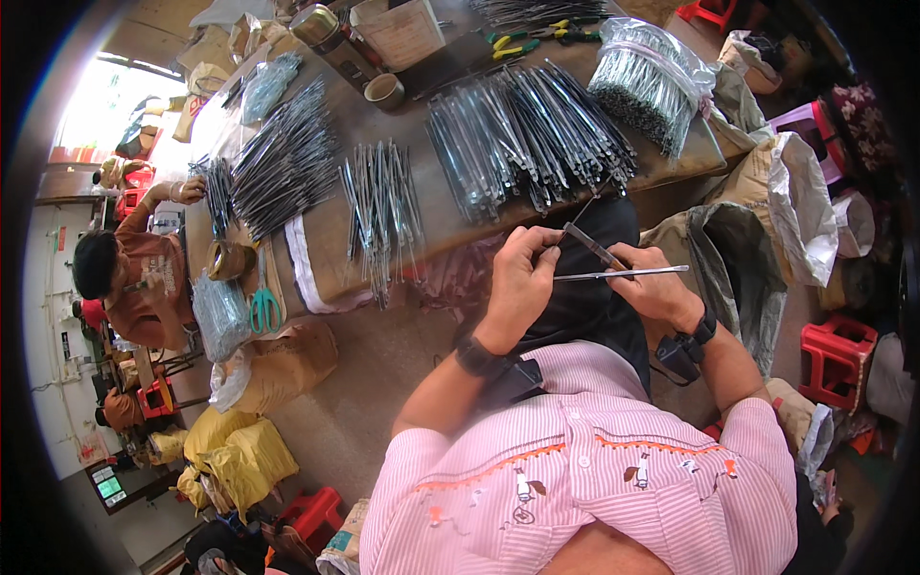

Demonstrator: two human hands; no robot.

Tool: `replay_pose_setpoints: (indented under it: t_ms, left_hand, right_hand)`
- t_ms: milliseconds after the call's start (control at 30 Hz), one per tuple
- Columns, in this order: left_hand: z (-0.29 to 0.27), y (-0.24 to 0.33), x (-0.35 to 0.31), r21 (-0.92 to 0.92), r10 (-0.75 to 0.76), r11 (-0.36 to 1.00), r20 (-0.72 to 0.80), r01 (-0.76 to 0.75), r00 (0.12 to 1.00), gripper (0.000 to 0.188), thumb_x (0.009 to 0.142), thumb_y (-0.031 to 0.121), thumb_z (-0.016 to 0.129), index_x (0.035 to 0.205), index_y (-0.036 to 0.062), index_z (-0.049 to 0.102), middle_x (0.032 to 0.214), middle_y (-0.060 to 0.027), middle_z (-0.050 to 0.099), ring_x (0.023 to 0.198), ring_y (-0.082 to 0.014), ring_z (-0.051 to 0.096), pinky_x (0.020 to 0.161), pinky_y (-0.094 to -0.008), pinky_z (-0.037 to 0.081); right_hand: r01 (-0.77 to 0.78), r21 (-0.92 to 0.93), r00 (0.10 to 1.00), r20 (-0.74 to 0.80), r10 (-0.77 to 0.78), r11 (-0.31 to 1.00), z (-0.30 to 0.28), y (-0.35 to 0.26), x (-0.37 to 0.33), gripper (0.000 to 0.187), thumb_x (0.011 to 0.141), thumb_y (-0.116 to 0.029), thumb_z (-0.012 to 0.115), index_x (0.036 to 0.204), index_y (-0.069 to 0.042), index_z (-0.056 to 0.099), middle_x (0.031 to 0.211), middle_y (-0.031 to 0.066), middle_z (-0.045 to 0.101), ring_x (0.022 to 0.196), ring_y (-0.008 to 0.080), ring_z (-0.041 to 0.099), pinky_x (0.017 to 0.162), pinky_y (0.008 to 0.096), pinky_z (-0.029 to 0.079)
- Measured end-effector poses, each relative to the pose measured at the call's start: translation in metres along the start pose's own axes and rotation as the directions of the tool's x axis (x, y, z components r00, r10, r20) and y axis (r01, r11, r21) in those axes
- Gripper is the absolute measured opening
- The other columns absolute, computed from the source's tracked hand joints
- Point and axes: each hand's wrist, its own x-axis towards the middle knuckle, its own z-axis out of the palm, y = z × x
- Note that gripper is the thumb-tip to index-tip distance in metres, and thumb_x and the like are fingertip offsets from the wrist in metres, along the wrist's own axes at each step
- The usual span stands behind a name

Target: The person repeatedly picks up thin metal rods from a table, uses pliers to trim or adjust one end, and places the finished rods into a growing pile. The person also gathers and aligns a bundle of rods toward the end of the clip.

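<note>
One metal strip [583, 276], pinched by left hand [524, 271] and right hand [657, 285], juts out rightward.

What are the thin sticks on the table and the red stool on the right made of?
The thin sticks look like polished metal: silvery, with bright streaks of shine. The red stool is probably plastic: smooth, slightly glossy.

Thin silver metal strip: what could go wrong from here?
The thin silver metal strip may slip, as the right hand also holds a slim grey metal piece. That piece's end could nick the nearby left hand. The small pile of grey metal strips at the brown table's edge might fall.
</note>
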Motion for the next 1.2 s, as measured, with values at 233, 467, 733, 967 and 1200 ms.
replay_pose_setpoints:
  t_ms: [233,467,733,967,1200]
  left_hand:
    - [-0.020,0.012,0.003,0.107,0.024,0.994,0.042,-0.028,0.999,0.029,0.087,0.018,0.067,0.108,-0.0014,0.062,0.088,-0.0109,0.052,0.077,-0.0183,0.054,0.070,-0.0292,0.046]
    - [-0.056,0.017,-0.004,0.383,0.106,0.922,-0.117,-0.053,0.987,0.022,0.080,0.008,0.069,0.100,-0.0004,0.066,0.087,-0.0161,0.056,0.079,-0.0334,0.058,0.070,-0.0388,0.047]
    - [-0.165,-0.041,0.030,0.615,0.184,0.755,-0.532,0.228,0.826,0.023,0.085,0.016,0.063,0.096,-0.0028,0.069,0.086,-0.0224,0.067,0.080,-0.0350,0.065,0.073,-0.0371,0.050]
    - [-0.210,-0.080,0.043,0.600,-0.038,0.665,-0.568,0.445,0.822,0.030,0.083,0.022,0.063,0.095,-0.0049,0.068,0.084,-0.0273,0.065,0.081,-0.0374,0.067,0.073,-0.0409,0.050]
    - [-0.188,-0.044,0.042,0.687,0.150,0.632,-0.562,0.358,0.813,0.033,0.084,0.025,0.065,0.103,-0.0012,0.069,0.096,-0.0195,0.062,0.084,-0.0329,0.062,0.076,-0.0383,0.049]
  right_hand:
    - [-0.065,-0.013,0.998,0.000,0.065,0.998,0.005,-0.003,0.011,0.021,0.078,-0.017,0.058,0.090,0.000,0.061,0.071,0.0220,0.060,0.067,0.0391,0.059,0.062,0.0416,0.046]
    - [-0.121,0.104,0.987,0.118,0.109,0.987,0.024,-0.015,0.034,0.034,0.080,-0.019,0.058,0.110,-0.003,0.056,0.073,0.0172,0.059,0.066,0.0354,0.058,0.063,0.0387,0.046]
    - [-0.178,0.417,0.975,0.195,0.103,0.891,0.032,-0.016,0.040,0.040,0.083,-0.010,0.051,0.122,-0.002,0.051,0.076,0.0060,0.056,0.061,0.0141,0.054,0.059,0.0273,0.045]
    - [-0.218,0.606,0.975,0.177,0.138,0.765,0.028,-0.013,0.032,0.037,0.084,-0.008,0.048,0.120,0.000,0.052,0.074,0.0031,0.054,0.059,0.0085,0.053,0.054,0.0224,0.042]
    - [-0.247,0.661,0.969,0.188,0.162,0.709,0.022,-0.014,0.027,0.041,0.082,-0.008,0.045,0.122,0.001,0.051,0.076,0.0052,0.057,0.059,0.0112,0.056,0.054,0.0231,0.043]
